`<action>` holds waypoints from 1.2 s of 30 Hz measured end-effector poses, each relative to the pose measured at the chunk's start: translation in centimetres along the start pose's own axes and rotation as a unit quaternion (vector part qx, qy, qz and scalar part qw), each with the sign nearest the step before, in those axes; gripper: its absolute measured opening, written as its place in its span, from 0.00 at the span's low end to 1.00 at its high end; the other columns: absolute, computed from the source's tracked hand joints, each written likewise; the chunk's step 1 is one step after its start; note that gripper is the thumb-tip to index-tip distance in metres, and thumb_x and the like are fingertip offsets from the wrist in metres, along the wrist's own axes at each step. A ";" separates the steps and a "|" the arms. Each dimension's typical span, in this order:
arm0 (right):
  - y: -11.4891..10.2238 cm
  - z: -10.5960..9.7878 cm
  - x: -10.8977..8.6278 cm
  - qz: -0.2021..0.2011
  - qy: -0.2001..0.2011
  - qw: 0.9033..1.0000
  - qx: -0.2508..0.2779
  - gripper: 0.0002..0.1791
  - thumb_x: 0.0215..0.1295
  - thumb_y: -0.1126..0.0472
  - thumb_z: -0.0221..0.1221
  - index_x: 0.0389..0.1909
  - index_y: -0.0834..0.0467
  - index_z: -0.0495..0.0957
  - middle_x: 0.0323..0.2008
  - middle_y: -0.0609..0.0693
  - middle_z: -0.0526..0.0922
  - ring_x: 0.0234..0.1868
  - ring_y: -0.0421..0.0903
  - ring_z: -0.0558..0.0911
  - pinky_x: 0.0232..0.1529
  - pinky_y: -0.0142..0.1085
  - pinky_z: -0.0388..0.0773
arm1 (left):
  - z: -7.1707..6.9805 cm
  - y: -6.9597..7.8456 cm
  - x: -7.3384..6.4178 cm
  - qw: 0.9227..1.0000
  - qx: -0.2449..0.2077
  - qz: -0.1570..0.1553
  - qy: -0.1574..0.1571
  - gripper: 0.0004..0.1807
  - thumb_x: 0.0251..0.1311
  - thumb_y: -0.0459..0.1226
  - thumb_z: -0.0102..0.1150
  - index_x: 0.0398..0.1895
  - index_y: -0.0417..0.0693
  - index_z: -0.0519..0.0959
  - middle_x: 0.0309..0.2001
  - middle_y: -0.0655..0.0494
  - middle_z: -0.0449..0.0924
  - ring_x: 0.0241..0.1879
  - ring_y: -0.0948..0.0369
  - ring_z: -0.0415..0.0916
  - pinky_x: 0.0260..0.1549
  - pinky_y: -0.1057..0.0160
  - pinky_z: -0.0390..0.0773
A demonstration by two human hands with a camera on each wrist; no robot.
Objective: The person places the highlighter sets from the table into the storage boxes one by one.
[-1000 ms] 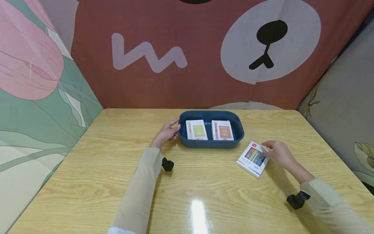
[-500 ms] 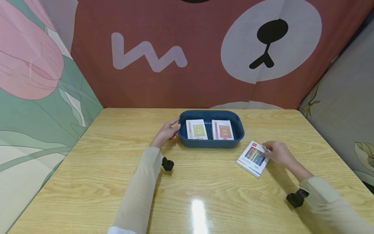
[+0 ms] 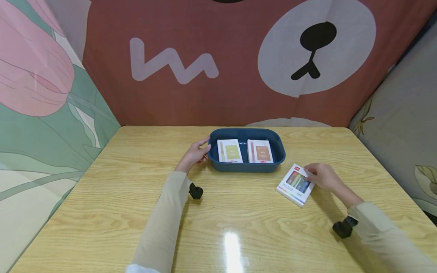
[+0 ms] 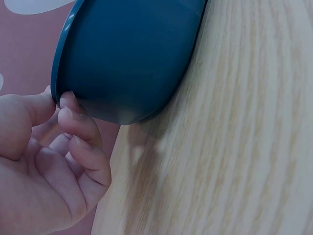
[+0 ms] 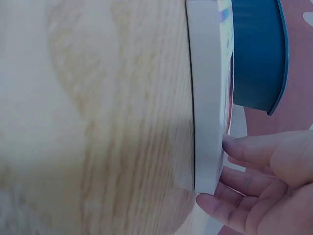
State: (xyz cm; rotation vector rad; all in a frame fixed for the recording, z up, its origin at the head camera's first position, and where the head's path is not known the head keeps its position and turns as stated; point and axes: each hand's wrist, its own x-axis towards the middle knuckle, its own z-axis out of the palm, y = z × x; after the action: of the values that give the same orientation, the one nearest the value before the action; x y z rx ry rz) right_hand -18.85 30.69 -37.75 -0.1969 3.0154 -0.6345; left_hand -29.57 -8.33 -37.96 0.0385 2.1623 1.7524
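My left hand [image 3: 195, 154] grips the left rim of a dark blue plastic bin [image 3: 246, 167]. In the left wrist view its thumb and curled fingers pinch the bin's rim [image 4: 59, 54]. Two white packs lie flat inside, one with a yellow-green panel [image 3: 233, 152], the other with an orange panel [image 3: 263, 153]. To the bin's front right, a white crayon box [image 3: 288, 193] lies on the table, coloured sticks showing through its window. My right hand [image 3: 325, 176] pinches its upper right edge. Seen from the right wrist, the thumb [image 5: 239, 147] presses the printed face while the fingers curl at the box's end.
Both hands work over a light wood table [image 3: 218, 212], with a bright glare spot near its front. A red-brown cloth [image 3: 170, 102] with a bear face hangs behind the table. Patterned cloths stand along the left and right sides.
My right hand and wrist have shifted slightly left and away from me, closing in more on the crayon box's edge. The left hand, bin and packs stay in place.
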 end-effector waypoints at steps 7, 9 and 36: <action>0.1 -0.1 0.2 -0.007 -0.010 1.000 0.001 0.15 0.54 0.72 0.58 0.42 0.77 0.73 0.36 0.68 0.76 0.35 0.57 0.76 0.36 0.48 0.72 | 0.0 0.0 0.0 1.000 0.008 0.004 0.002 0.25 0.65 0.40 0.45 0.66 0.62 0.59 0.15 0.54 0.64 0.12 0.63 0.62 0.14 0.66 0.57; 0.1 -0.2 0.1 -0.009 -0.012 1.000 0.003 0.15 0.55 0.72 0.57 0.43 0.76 0.72 0.35 0.68 0.76 0.35 0.57 0.76 0.35 0.48 0.72 | 0.0 0.0 0.0 1.000 0.009 0.006 0.002 0.25 0.66 0.40 0.45 0.66 0.62 0.59 0.15 0.54 0.64 0.12 0.63 0.62 0.14 0.66 0.57; -0.1 -1.8 -0.2 0.113 -0.045 0.943 0.310 0.37 0.55 0.66 0.60 0.62 0.75 0.53 0.61 0.75 0.45 0.61 0.68 0.48 0.56 0.54 0.54 | 0.1 0.1 0.0 1.000 0.007 -0.005 0.004 0.25 0.65 0.41 0.45 0.66 0.63 0.59 0.15 0.54 0.65 0.13 0.62 0.62 0.15 0.65 0.58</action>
State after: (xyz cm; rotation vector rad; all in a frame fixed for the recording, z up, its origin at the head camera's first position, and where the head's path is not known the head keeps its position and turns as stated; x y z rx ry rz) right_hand -18.78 31.28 -36.07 0.1451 2.5319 -1.4408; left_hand -29.60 -8.25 -37.89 0.0239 2.1773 1.7337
